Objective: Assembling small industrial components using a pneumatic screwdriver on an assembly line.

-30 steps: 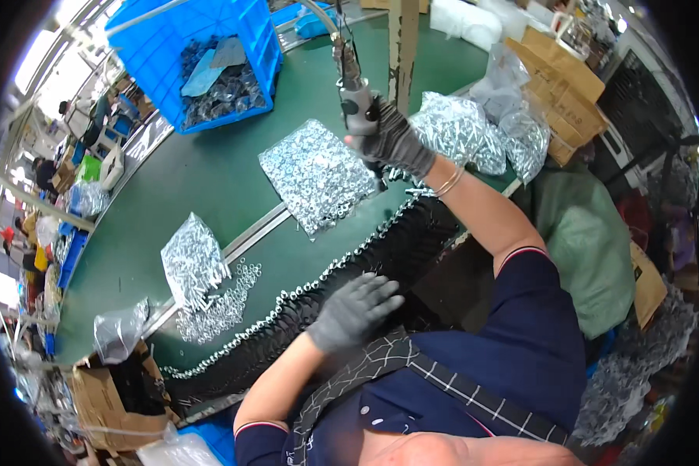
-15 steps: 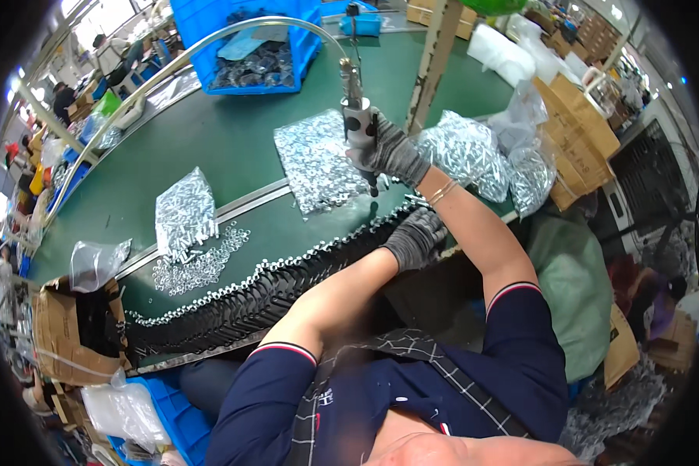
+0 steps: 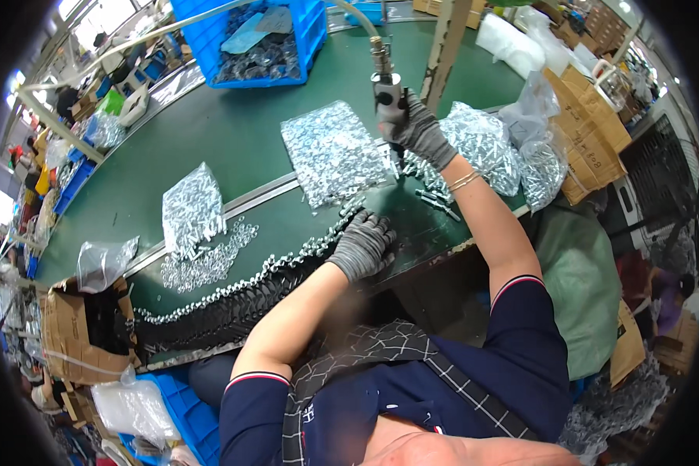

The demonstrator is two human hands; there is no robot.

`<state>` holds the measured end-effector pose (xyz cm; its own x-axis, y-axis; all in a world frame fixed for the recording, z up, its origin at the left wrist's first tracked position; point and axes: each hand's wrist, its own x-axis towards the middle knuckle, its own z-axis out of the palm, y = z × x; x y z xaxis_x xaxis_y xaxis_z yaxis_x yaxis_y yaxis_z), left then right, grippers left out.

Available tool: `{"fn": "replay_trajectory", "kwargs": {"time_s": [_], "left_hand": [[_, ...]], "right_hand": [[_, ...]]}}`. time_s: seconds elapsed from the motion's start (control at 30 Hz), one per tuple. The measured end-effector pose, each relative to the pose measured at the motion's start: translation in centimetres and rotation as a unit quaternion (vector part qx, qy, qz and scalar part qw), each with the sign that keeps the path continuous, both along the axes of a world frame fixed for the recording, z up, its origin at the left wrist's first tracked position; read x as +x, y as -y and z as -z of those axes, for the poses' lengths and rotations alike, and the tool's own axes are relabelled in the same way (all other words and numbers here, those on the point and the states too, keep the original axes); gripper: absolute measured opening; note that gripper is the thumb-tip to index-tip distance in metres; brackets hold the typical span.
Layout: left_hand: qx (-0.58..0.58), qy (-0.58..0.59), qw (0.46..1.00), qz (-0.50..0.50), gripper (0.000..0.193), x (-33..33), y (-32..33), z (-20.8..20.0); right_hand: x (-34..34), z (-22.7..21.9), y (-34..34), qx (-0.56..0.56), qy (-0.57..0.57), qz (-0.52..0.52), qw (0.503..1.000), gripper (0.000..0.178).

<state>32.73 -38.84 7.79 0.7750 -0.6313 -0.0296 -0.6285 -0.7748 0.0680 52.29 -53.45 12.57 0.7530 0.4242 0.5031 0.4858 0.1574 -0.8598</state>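
My right hand [image 3: 426, 133], in a grey glove, is wrapped round a white and black air screwdriver [image 3: 390, 105] hanging from a hose, its tip pointing down over the table. My left hand [image 3: 363, 247], gloved too, is curled over the right end of a long row of black parts [image 3: 225, 308]. These parts stand packed side by side along the table's near edge. Shiny bolts with nuts [image 3: 276, 264] line the row's far side. Beneath the left palm, the parts are hidden. A few loose bolts [image 3: 438, 203] lie right of the screwdriver.
Bags of bolts [image 3: 338, 151], [image 3: 192, 210] lie on the green table [image 3: 155, 144], beside a heap of nuts [image 3: 210, 260]. More bagged bolts [image 3: 481, 144] are at right. A blue crate [image 3: 316, 39] stands behind. Cardboard boxes [image 3: 66, 326], [image 3: 590, 151] flank the table.
My left hand has moved left along the row, whose right end now stands farther left. My right hand and the screwdriver have shifted slightly right. Loose bolts at right have come into view.
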Motion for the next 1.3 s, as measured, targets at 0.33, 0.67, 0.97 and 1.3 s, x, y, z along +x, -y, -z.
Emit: {"fn": "replay_trajectory", "kwargs": {"time_s": [0.33,0.67,0.97,1.3], "left_hand": [[-0.088,0.091,0.992,-0.006,0.055,-4.9,-4.2,1.9],[-0.073,0.112,0.988,-0.081,0.057,-11.4,-9.8,4.5],[-0.034,0.164,0.982,-0.091,0.06,-16.1,-19.6,3.5],[-0.121,0.169,0.974,-0.085,0.056,-17.0,-17.8,1.3]], "right_hand": [[-13.5,7.2,0.1,-0.205,0.136,0.202,0.948,0.048],[-16.3,12.4,-8.9,-0.097,-0.161,0.035,0.982,0.047],[-21.0,12.2,-14.8,-0.227,0.094,0.223,0.943,0.057],[-21.3,12.8,-15.7,-0.162,-0.088,0.128,0.974,0.058]]}}
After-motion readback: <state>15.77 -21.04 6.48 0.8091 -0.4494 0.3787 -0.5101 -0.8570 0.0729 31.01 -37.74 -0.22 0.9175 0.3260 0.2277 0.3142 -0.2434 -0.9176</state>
